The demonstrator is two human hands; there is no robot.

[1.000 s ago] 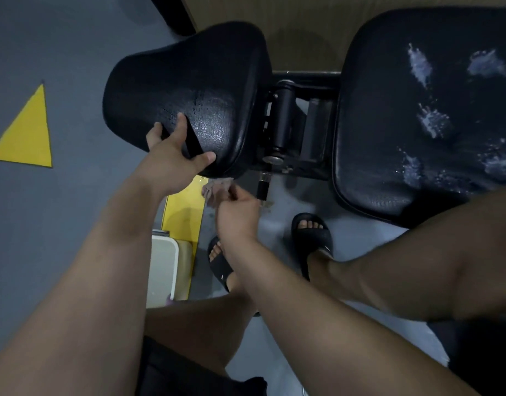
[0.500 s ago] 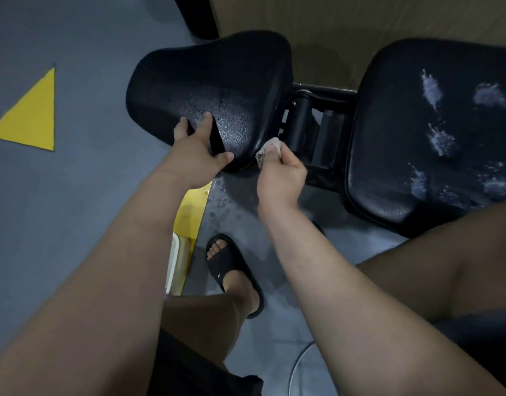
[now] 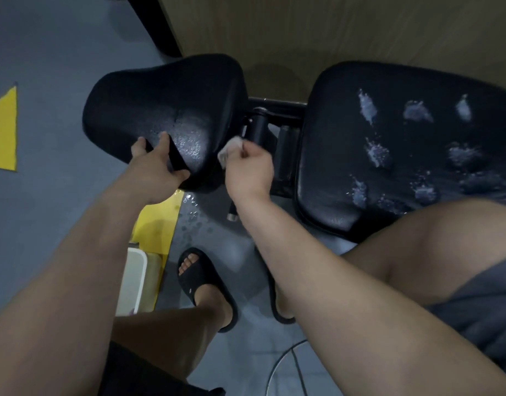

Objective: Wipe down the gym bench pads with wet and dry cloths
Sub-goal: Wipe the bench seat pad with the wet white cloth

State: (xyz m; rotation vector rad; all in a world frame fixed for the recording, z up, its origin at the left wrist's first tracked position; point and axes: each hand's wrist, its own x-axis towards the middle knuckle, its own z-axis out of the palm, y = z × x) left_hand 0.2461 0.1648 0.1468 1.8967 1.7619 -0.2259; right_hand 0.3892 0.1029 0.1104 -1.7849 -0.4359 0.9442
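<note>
Two black vinyl bench pads: the large spray-blotched back pad [image 3: 388,172] at right, the smaller wet seat pad [image 3: 166,104] at left, likely slick, best steadied at its near edge, where the left hand [image 3: 157,170] grips it. The right hand [image 3: 250,171] pinches a small pale cloth [image 3: 230,151], soft, mostly hidden in its grip, beside the seat's right edge.
</note>
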